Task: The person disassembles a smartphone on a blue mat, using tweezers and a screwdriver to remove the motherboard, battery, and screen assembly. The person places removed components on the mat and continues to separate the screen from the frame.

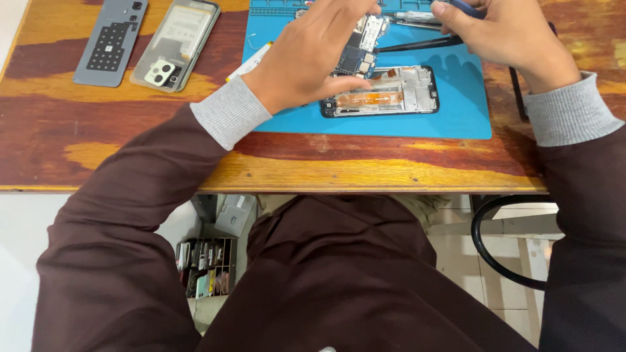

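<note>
An opened phone frame lies on a blue work mat on the wooden table. My left hand holds a small circuit board lifted above the frame's left end. At the top right, my right hand is closed around a dark slim tool, just above black tweezers lying on the mat. Most of the tool is hidden by the fingers.
A grey back panel and a phone back cover with a camera cluster lie at the table's left. A white flat part rests at the mat's left edge. Below the table stand a box of small parts and a black chair ring.
</note>
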